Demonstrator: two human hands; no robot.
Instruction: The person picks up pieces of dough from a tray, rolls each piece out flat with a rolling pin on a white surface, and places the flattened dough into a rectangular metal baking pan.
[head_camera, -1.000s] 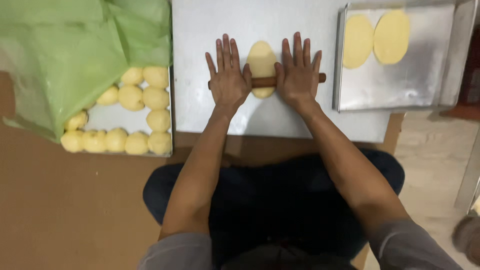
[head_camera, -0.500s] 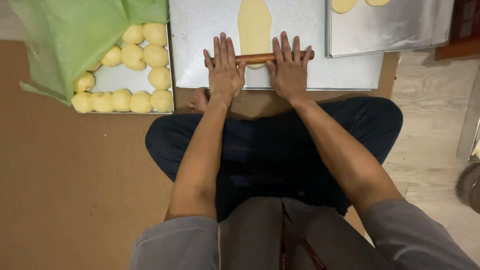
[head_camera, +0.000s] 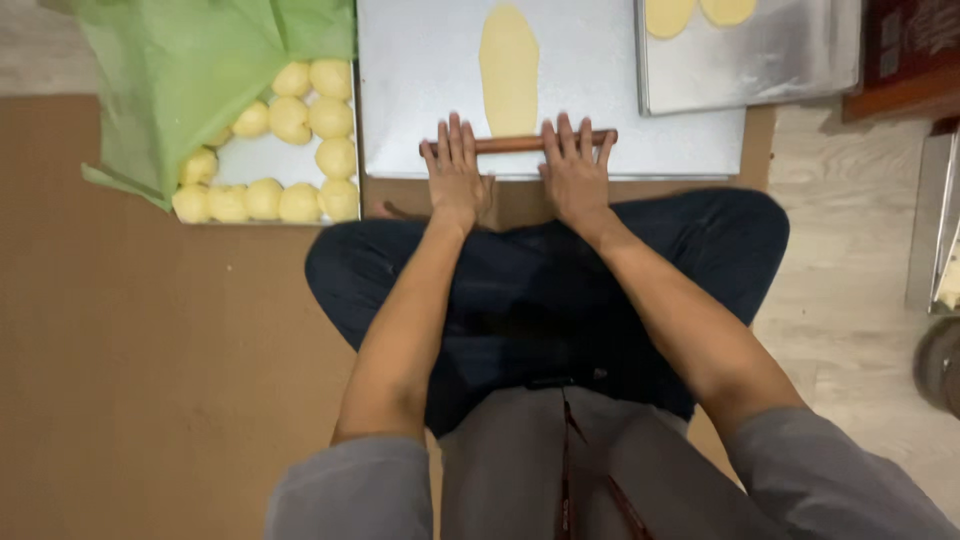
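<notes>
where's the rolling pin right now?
Head view, top centre: rolling pin lies across the metal sheet's near edge, under both hands, just below the flattened dough.

Brown cardboard floor covering (head_camera: 150, 380) carries three metal trays (head_camera: 600, 90).

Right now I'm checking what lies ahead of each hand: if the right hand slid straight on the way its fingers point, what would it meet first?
The right hand rests flat on the wooden rolling pin, fingers pointing away. Straight ahead lies bare metal sheet; the flattened dough sits slightly to its left, so it probably misses it.
</notes>
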